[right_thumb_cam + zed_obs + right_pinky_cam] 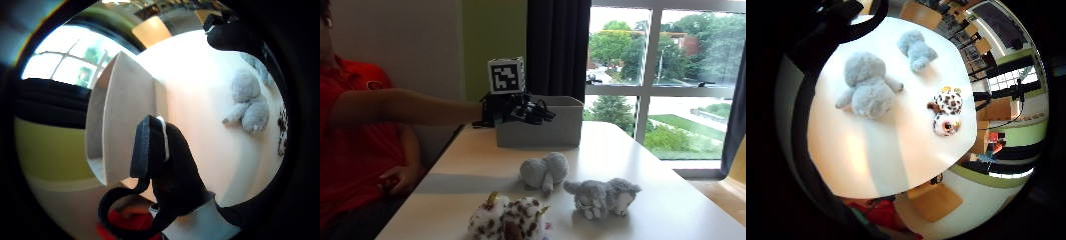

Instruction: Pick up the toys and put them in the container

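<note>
Three plush toys lie on the white table point(639, 165): a round pale grey one point(544, 172), a darker grey one point(603, 195) and a brown-spotted white one point(510, 220) at the near edge. The grey box container point(539, 122) stands at the table's far end. My gloved right hand point(520, 111) hovers at the box's near left corner, fingers relaxed and holding nothing. From the palm I see the round grey toy point(866, 85), the darker grey toy point(917, 49) and the spotted toy point(946, 110). The thumb point(160, 150) shows in front of the container point(120, 115), with the grey toy point(247, 100) beyond.
The person in a red shirt point(353, 150) sits at the table's left side, the bare hand point(396, 180) low beside it. A window and dark curtain point(556, 50) stand behind the box. A wooden chair point(933, 200) is beside the table.
</note>
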